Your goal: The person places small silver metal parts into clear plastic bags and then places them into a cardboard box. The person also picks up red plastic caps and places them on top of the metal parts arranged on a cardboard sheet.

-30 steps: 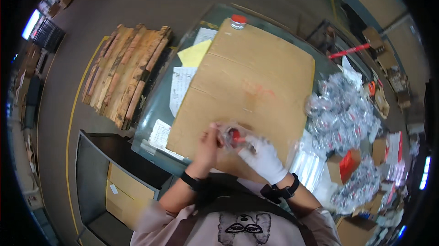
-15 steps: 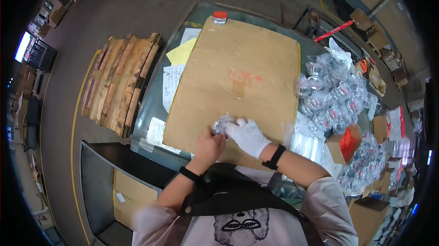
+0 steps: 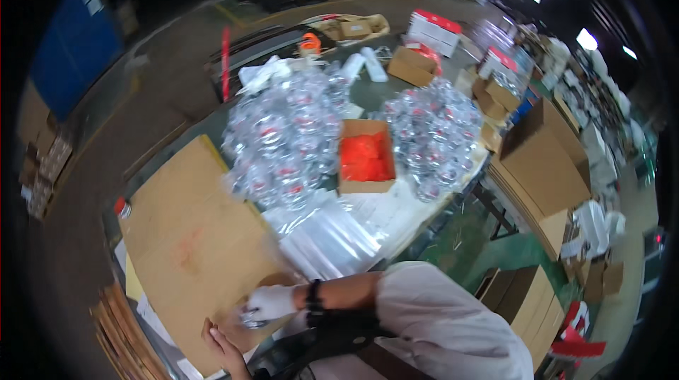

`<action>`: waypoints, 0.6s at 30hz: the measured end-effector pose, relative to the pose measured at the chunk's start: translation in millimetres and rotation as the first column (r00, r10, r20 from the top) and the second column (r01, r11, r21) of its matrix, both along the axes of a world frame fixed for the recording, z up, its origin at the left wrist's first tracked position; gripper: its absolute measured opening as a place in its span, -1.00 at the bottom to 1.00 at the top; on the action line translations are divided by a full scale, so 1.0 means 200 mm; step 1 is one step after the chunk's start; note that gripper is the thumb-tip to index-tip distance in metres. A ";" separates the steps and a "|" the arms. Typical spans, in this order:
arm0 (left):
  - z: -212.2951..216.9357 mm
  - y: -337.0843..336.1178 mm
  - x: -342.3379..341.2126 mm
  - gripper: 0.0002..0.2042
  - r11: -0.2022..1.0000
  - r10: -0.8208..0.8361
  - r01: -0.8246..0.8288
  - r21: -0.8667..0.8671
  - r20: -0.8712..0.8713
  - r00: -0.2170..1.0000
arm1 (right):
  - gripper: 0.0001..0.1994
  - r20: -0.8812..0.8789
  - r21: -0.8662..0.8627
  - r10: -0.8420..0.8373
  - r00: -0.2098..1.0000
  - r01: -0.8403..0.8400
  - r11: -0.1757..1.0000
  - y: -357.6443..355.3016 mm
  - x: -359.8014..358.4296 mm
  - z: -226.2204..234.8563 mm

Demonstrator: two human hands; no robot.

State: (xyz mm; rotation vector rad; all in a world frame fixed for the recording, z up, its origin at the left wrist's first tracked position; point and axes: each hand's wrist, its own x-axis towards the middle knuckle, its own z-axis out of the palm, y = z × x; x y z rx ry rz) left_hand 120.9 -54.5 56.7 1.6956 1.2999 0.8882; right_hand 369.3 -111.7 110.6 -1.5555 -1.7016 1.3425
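Observation:
A small bagged round container [image 3: 252,319], shiny and blurred, is under the fingers of my right hand [image 3: 274,302], which wears a white glove and grips it over the cardboard sheet [image 3: 177,224]. Close beside it, my bare left hand [image 3: 225,348] has its fingers stretched out and holds nothing. On the far left corner of the sheet stands a small round container with a red top [image 3: 123,207]. Flat clear plastic bags [image 3: 332,242] lie in a stack just right of the sheet.
Two heaps of bagged containers, a larger left one [image 3: 283,139] and a right one [image 3: 435,132], flank an open carton of red-orange material [image 3: 366,157]. A large open carton [image 3: 544,161] stands at the right. A wooden pallet [image 3: 124,337] lies beyond the table's left edge.
The view has swung to the right, bringing the heaps and cartons to the middle. My left hand has come off the bagged container and its fingers have straightened; my right hand keeps hold.

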 end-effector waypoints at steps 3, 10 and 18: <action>0.01 -0.11 0.22 -0.62 0.982 0.010 -0.014 -0.190 -0.023 1.000 | -0.55 -0.159 -0.121 -0.304 0.939 0.287 0.950 -0.49 0.58 0.15; 0.13 -0.48 1.05 -0.81 0.891 -0.454 0.447 -0.077 -0.131 0.881 | -0.71 0.198 0.615 -0.974 0.106 0.761 0.207 -1.10 1.95 0.65; -0.20 -0.61 1.64 -0.69 0.829 -0.453 0.560 0.016 -0.568 0.687 | -0.70 0.550 0.698 -0.809 -0.206 0.645 0.310 -1.12 2.42 0.53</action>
